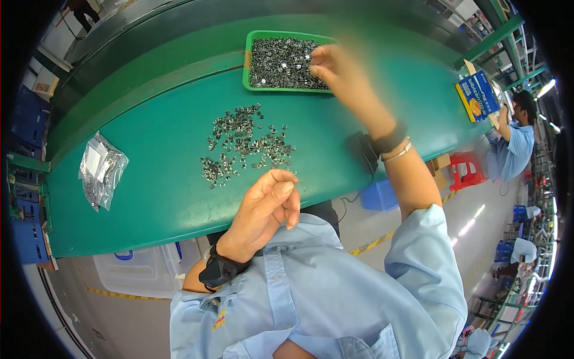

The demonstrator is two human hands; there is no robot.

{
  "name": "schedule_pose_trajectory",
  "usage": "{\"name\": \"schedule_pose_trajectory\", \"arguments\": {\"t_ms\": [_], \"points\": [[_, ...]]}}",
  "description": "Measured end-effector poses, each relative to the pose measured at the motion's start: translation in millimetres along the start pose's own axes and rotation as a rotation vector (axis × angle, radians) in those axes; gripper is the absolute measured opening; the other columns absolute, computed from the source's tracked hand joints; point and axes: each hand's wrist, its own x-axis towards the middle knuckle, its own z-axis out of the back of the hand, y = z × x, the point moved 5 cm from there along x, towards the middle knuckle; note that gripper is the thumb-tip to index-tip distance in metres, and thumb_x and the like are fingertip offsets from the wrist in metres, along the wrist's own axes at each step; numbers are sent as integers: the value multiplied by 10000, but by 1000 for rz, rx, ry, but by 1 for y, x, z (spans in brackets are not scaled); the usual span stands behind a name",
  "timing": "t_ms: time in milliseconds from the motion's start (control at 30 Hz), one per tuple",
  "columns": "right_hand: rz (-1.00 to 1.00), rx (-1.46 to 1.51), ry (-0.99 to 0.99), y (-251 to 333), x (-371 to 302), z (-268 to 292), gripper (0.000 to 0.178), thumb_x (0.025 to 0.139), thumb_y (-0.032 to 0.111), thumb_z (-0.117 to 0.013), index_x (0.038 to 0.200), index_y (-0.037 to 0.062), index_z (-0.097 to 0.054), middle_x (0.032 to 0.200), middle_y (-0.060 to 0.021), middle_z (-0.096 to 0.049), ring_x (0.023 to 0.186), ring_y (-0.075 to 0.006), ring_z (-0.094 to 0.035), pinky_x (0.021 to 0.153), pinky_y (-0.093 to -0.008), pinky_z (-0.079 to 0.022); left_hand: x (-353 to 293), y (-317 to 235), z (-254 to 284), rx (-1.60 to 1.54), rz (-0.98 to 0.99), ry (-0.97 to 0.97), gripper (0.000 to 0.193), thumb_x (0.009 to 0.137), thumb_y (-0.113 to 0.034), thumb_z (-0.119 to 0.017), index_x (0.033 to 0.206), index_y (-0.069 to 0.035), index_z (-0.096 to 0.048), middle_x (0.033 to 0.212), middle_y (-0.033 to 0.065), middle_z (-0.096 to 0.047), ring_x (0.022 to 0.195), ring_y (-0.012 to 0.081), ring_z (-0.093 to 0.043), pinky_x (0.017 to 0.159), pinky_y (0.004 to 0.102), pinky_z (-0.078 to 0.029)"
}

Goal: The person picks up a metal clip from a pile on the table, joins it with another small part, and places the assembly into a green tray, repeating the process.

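My left hand (263, 204) is at the near edge of the green table, fingers curled and the thumb pressed against the forefinger. Whatever it may pinch is too small or hidden to name. Just beyond it lies a loose spread of small shiny metal parts (239, 128). Farther off, my right hand (339, 70) reaches over the right end of a green tray (247, 63), thumb and forefinger apart with nothing visible between them. Many similar small metal parts (281, 63) fill the tray, and the hand covers part of its right side.
A clear plastic bag of parts (103, 170) lies on the table's left. A blue and yellow box (478, 96) stands at the far right, near a co-worker (517, 140). A red stool (466, 170) and a blue bin (379, 196) are beyond the table's edge.
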Motion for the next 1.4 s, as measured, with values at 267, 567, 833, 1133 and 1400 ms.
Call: {"name": "schedule_pose_trajectory", "arguments": {"t_ms": [267,567,833,1133,1400], "points": [[79,-370,315,16,-75,-35,144,772,143,-669,855,50,-596,809,-80,-571,792,-261,-574,700,-341,-468,1,-1,5,-96,51,44,135,944,-174,-497,1024,-66,-494,710,76,-571,551,154,-528,504,271,-422],[240,-484,245,22,-90,-48,105,754,126,-676,810,72,-606,789,-62,-571,755,-248,-572,649,-357,-466,2,-1,4,-75,30,30,135,952,-166,-475,1036,-61,-487,715,79,-568,547,151,-529,502,275,-423],[349,-134,204,65,-116,-29,147,732,50,-689,843,53,-593,779,-52,-577,716,-233,-578,617,-326,-472,1,-5,-3,64,-10,-79,181,956,-197,-480,1042,-38,-491,754,69,-577,584,134,-541,512,265,-431],[303,-1,140,62,-134,-32,191,699,0,-712,862,41,-622,797,-64,-607,719,-216,-589,600,-308,-478,-3,1,-5,118,-46,-47,205,958,-209,-478,1042,-23,-491,787,75,-588,588,131,-547,511,257,-428],[269,36,51,60,-143,-31,203,708,-7,-707,884,50,-625,809,-58,-613,722,-206,-588,611,-297,-476,-3,2,-12,90,-74,-54,183,951,-205,-493,1010,-31,-495,776,75,-594,590,135,-552,506,257,-423]]}}
